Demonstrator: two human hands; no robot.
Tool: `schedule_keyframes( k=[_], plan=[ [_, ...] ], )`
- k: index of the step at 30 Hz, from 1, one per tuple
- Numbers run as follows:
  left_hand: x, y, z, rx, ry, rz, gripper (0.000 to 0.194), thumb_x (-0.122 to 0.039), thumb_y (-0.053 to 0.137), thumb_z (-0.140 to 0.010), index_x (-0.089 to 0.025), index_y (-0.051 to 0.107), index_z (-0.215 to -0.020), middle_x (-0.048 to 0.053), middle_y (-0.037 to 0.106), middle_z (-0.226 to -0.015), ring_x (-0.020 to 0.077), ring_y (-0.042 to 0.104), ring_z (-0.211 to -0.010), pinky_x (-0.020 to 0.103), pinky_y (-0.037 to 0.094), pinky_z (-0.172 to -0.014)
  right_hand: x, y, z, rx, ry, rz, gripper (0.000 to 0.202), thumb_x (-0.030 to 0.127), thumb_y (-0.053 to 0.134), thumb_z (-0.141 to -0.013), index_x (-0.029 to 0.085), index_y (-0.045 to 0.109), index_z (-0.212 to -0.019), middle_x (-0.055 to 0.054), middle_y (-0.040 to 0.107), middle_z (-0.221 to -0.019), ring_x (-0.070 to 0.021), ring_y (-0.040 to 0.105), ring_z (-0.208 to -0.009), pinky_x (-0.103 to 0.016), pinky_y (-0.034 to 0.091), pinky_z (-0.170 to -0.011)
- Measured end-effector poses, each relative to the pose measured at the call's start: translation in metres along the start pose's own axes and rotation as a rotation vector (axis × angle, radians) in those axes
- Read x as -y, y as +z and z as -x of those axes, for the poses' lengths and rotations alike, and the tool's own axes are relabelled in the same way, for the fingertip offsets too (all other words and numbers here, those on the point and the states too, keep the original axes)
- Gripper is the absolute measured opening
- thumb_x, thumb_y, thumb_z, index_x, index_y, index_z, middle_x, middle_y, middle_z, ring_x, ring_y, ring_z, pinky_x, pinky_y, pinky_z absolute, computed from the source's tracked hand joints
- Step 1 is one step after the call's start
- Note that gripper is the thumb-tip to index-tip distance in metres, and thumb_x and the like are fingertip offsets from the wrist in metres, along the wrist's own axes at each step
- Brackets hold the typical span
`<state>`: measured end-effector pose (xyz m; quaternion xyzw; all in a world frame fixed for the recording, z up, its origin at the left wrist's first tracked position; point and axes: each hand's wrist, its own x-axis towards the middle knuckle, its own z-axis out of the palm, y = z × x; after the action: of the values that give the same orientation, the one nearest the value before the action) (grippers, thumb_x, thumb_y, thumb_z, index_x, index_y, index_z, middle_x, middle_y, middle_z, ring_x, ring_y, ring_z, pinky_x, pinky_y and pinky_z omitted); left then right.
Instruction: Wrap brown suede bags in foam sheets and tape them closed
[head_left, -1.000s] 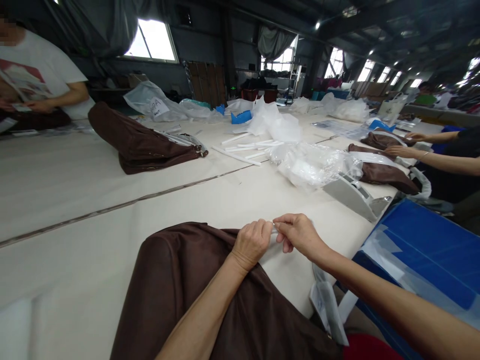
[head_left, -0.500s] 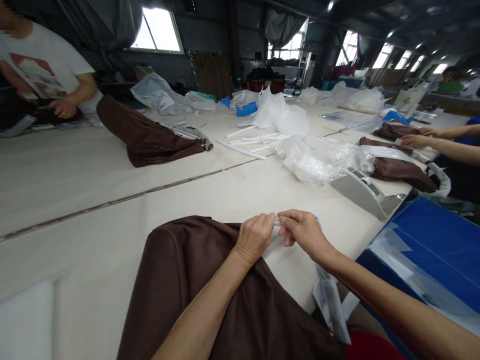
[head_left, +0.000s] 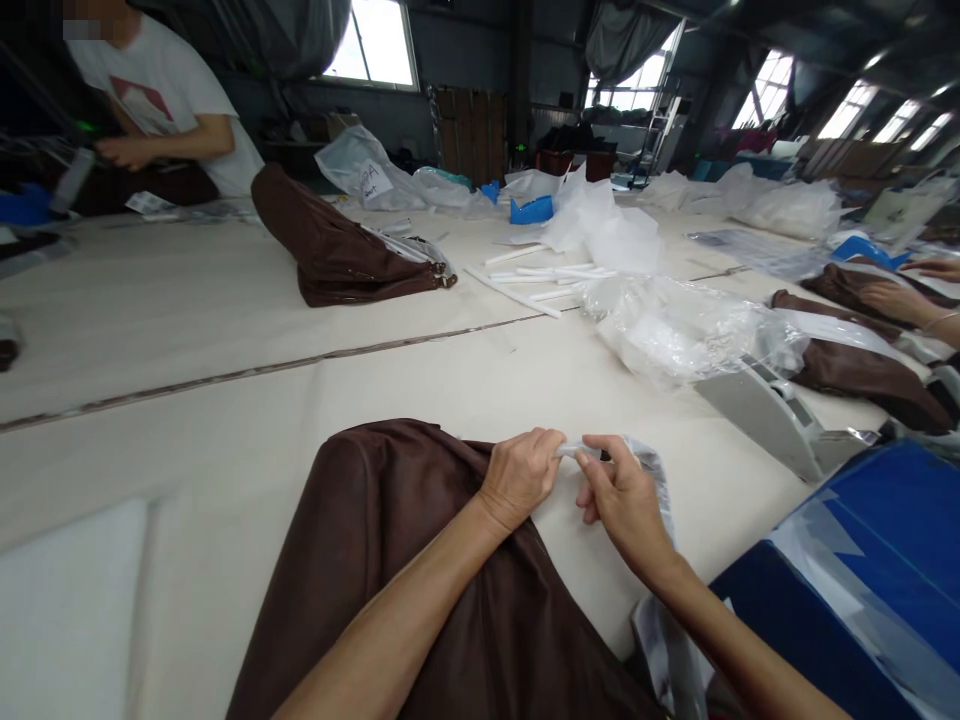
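Observation:
A dark brown leather bag [head_left: 420, 520] lies in front of me on the pale table. My left hand [head_left: 523, 475] is closed at the bag's top edge, around a strap wrapped in whitish translucent material [head_left: 571, 449]. On the other side of a short stretch of that wrapped strap, my right hand [head_left: 619, 490] pinches it between thumb and forefinger, the other fingers curled loosely. More of the white wrapping [head_left: 651, 465] curves behind my right hand and down toward the bag's right side. What lies inside my left fist is hidden.
A second brown bag [head_left: 352, 250] lies across the table seam. White sticks [head_left: 555, 275], crumpled clear plastic [head_left: 675, 320] and a grey wedge-shaped device [head_left: 765, 410] lie beyond. At right stands a blue box [head_left: 877, 560]. A co-worker [head_left: 161, 110] stands far left; another person's hands [head_left: 900, 295] show at right.
The view has turned left. My right hand has moved slightly away from my left, so more of the wrapped strap shows between them. The left hand keeps its hold.

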<state>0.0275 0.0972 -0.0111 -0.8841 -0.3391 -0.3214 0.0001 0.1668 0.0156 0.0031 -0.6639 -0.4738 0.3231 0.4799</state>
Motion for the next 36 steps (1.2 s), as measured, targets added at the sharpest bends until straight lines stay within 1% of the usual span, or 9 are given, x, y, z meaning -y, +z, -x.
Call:
schedule_keyframes(
  k=[2,5,7,9,12,19,24,29,36],
  plan=[
    [0.000,-0.001,0.001,0.012,0.018,0.022,0.014,-0.012,0.048,-0.088,-0.020,0.059,-0.094,-0.001,0.066,-0.077,0.0152,0.063,-0.067,0.025,0.050,-0.063,0.002,-0.012,-0.003,0.013,-0.167,0.288,0.030,0.047,0.048,-0.097,0.022,0.058,-0.110,0.003,0.060,-0.056,-0.0155,0.055,-0.045,-0.026,0.043,-0.050],
    [-0.002,-0.002,0.002,-0.005,0.070,0.026,0.015,-0.013,0.046,-0.091,-0.019,0.059,-0.095,0.001,0.065,-0.076,0.0162,0.063,-0.067,0.026,0.050,-0.063,0.014,-0.032,-0.014,0.007,-0.558,0.779,0.021,0.037,0.050,-0.097,0.022,0.065,-0.092,-0.003,0.062,-0.066,-0.0176,0.057,-0.058,-0.029,0.041,-0.059],
    [-0.002,-0.002,0.002,-0.035,0.098,0.008,0.016,-0.014,0.044,-0.093,-0.018,0.059,-0.095,0.001,0.065,-0.075,0.0168,0.063,-0.066,0.027,0.051,-0.062,0.024,-0.042,-0.023,0.044,-0.784,0.909,0.021,0.031,0.051,-0.097,0.021,0.064,-0.083,-0.008,0.065,-0.081,-0.0208,0.060,-0.074,-0.033,0.043,-0.069],
    [-0.003,-0.003,0.003,-0.081,0.105,-0.012,0.018,-0.015,0.041,-0.095,-0.017,0.058,-0.101,0.002,0.066,-0.076,0.0171,0.064,-0.066,0.028,0.052,-0.062,0.027,-0.047,-0.031,0.146,-0.903,0.863,0.019,0.026,0.050,-0.097,0.020,0.062,-0.084,-0.010,0.065,-0.094,-0.0210,0.060,-0.086,-0.034,0.046,-0.077],
    [-0.003,-0.004,0.003,-0.153,0.101,-0.019,0.023,-0.018,0.040,-0.097,-0.015,0.053,-0.115,0.003,0.070,-0.083,0.0168,0.066,-0.067,0.027,0.054,-0.064,0.021,-0.047,-0.037,0.266,-0.881,0.731,0.015,0.022,0.046,-0.099,0.020,0.058,-0.091,-0.007,0.061,-0.091,-0.0166,0.059,-0.081,-0.028,0.048,-0.074],
    [-0.002,-0.005,0.004,-0.210,0.081,-0.026,0.026,-0.019,0.043,-0.097,-0.014,0.047,-0.122,0.008,0.073,-0.096,0.0169,0.071,-0.074,0.027,0.058,-0.070,0.008,-0.042,-0.036,0.199,-0.912,0.679,0.017,0.022,0.046,-0.099,0.016,0.054,-0.113,-0.004,0.054,-0.082,-0.0171,0.055,-0.073,-0.028,0.047,-0.068],
    [-0.001,-0.003,0.006,-0.205,0.071,-0.013,0.028,-0.018,0.045,-0.095,-0.014,0.046,-0.123,0.008,0.074,-0.097,0.0172,0.072,-0.078,0.028,0.060,-0.073,0.007,-0.042,-0.038,0.205,-0.923,0.683,0.016,0.022,0.045,-0.099,0.017,0.056,-0.109,-0.003,0.052,-0.080,-0.0166,0.053,-0.071,-0.027,0.045,-0.065],
    [0.001,-0.003,0.006,-0.199,0.069,-0.016,0.029,-0.019,0.045,-0.095,-0.016,0.045,-0.124,0.008,0.074,-0.096,0.0171,0.072,-0.078,0.028,0.060,-0.073,0.012,-0.041,-0.039,0.254,-0.890,0.690,0.025,0.020,0.043,-0.099,0.017,0.055,-0.120,-0.004,0.051,-0.082,-0.0166,0.052,-0.071,-0.028,0.047,-0.068],
    [-0.001,-0.006,0.003,-0.207,0.096,-0.023,0.026,-0.017,0.044,-0.095,-0.017,0.046,-0.121,0.006,0.073,-0.091,0.0161,0.071,-0.076,0.026,0.059,-0.070,0.025,-0.040,-0.041,0.355,-0.829,0.756,0.024,0.016,0.043,-0.094,0.018,0.056,-0.115,-0.004,0.048,-0.084,-0.0176,0.047,-0.072,-0.029,0.045,-0.066]
  ],
)
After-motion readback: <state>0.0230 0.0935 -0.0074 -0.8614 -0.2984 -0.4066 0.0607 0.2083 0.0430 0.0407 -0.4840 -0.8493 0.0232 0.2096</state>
